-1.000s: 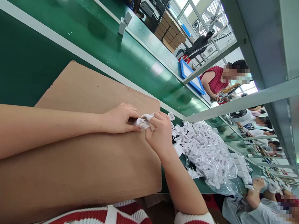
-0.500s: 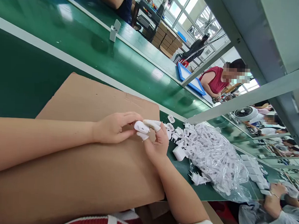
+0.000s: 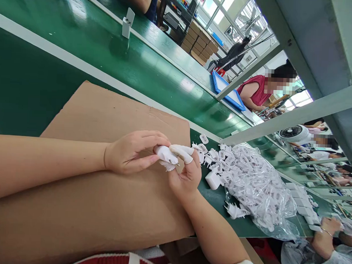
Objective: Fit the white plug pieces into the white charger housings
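One white plug part is pinched above the cardboard sheet, the left hand gripping it from nine o'clock, the right hand from four; bagged white parts lie farther toward four o'clock.

Head view — forward, downward, tilted

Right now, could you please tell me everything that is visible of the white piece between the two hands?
The small white piece has a smooth, rounded, plastic-looking body, with tiny metallic-looking details at its right end, too small to identify. It is held slanting down to the right in the picture, above the brown cardboard. The left hand and the white-covered fingertips of the right hand grip it, partly hiding it.
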### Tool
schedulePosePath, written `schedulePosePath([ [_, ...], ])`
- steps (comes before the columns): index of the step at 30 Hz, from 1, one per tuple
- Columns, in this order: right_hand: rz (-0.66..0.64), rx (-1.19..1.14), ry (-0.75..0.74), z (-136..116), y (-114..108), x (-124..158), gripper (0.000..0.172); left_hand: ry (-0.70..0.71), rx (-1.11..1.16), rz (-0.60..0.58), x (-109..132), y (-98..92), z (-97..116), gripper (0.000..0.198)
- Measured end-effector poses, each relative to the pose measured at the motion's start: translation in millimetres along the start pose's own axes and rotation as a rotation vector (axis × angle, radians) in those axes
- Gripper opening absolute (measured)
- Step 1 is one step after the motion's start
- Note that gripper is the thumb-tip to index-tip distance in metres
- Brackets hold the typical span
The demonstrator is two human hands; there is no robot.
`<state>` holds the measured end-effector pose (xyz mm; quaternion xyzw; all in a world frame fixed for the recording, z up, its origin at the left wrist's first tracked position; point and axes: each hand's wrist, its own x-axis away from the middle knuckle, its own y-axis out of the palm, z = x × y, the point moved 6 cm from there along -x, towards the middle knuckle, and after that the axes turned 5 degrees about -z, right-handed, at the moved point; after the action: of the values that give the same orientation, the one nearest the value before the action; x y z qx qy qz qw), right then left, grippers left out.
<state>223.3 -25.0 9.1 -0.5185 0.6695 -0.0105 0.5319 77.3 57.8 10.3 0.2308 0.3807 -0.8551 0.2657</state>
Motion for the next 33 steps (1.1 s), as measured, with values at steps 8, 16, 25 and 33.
schedulePosePath([
  [8, -0.008, -0.006, -0.005, -4, 2, 2, 0.042, -0.141, 0.023, 0.08, 2, -1.0, -4, 0.028],
  [16, -0.003, -0.067, 0.019, 0, 3, 5, 0.045, -0.034, -0.001, 0.021, 2, -0.7, -1, 0.032],
  [25, -0.026, -0.511, 0.514, 35, 37, 8, 0.047, -0.258, -0.121, 0.023, 4, -2.0, -28, 0.034],
  [33, 0.013, -0.353, 0.54, 56, 34, 2, 0.049, -0.515, -0.033, 0.009, -9, -6.9, -56, 0.045],
])
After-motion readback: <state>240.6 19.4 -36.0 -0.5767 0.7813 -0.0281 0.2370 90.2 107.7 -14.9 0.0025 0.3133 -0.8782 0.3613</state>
